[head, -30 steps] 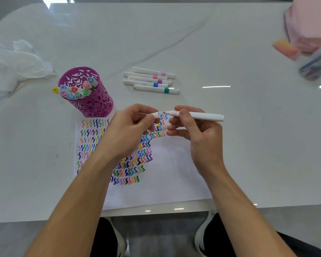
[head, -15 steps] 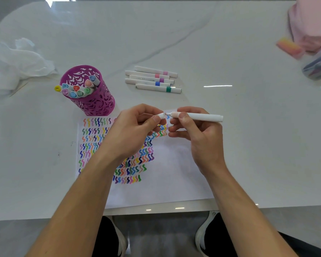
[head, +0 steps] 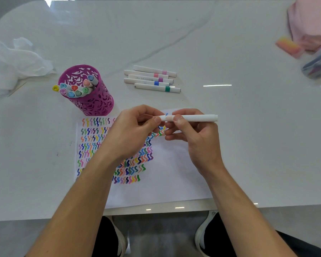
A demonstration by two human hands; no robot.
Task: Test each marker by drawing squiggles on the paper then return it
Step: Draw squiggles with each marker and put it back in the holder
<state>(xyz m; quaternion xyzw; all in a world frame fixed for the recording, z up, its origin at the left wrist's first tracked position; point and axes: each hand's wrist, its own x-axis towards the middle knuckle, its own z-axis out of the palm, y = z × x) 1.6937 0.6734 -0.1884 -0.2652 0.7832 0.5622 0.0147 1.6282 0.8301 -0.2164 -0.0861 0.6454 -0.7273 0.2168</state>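
A white marker [head: 196,117] with a pale peach band lies level above the paper [head: 161,180], held by both hands. My right hand [head: 193,138] pinches its barrel. My left hand [head: 133,132] grips the white cap [head: 162,118], which sits pushed onto the marker's tip end. The paper lies under my hands, its left half filled with rows of coloured squiggles, partly hidden by my left forearm. A purple cut-out pen holder [head: 89,93] with several markers stands at the paper's far left corner.
Several white markers [head: 152,79] with coloured bands lie side by side on the table beyond the paper. Crumpled white tissue [head: 13,62] sits far left. A pink cloth [head: 311,21], a pink-orange block [head: 289,47] and a clear pouch [head: 319,64] are at the far right.
The cap in my left hand has closed the gap to the marker's exposed tip and now sits on it. Both hands stayed above the paper.
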